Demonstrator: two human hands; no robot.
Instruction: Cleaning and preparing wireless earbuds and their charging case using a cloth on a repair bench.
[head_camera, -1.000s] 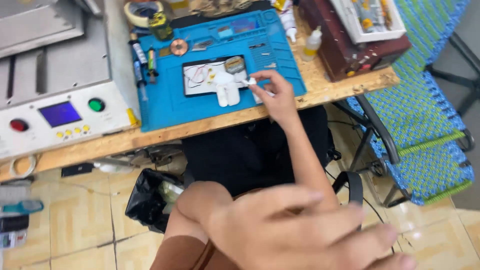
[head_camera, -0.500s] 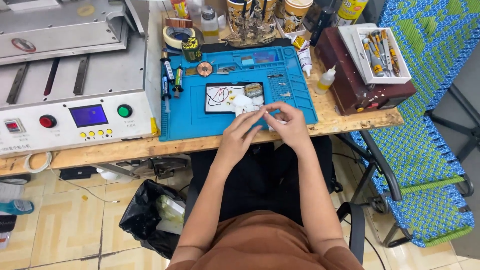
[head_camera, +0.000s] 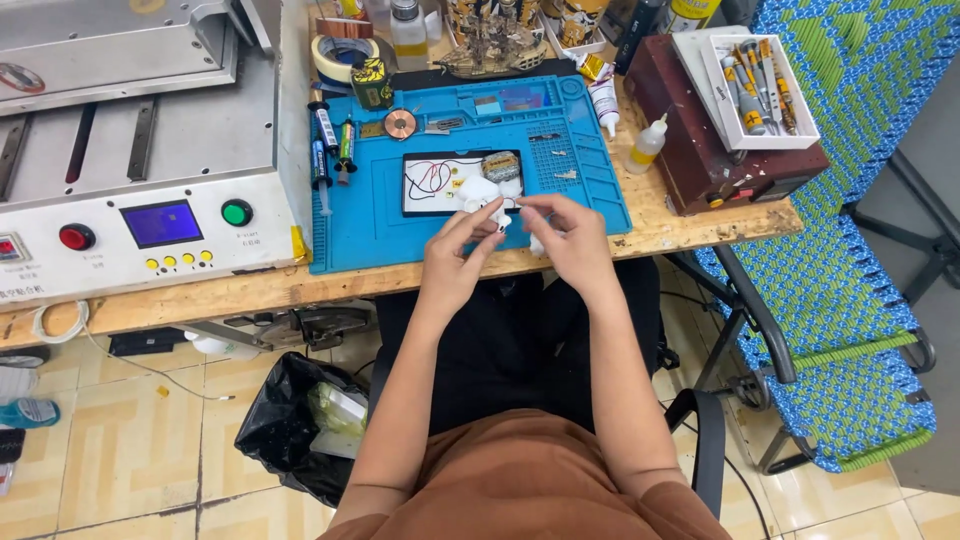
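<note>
My left hand and my right hand meet over the front edge of a blue work mat. Together their fingertips pinch a small white part held just above the mat. Behind it on the mat lies an opened black phone body with red and black wires and a white wad on it. Both forearms reach up from my lap, where I wear a brown top.
A grey machine with a red button, green button and blue screen stands at left. Glue bottles, a tape roll, pens and a tray of tools ring the mat. A black waste bag sits below, a blue woven chair at right.
My left hand rose from near the camera to join the right at the mat's front edge. The view tilted down and both hands now hold the white part.
</note>
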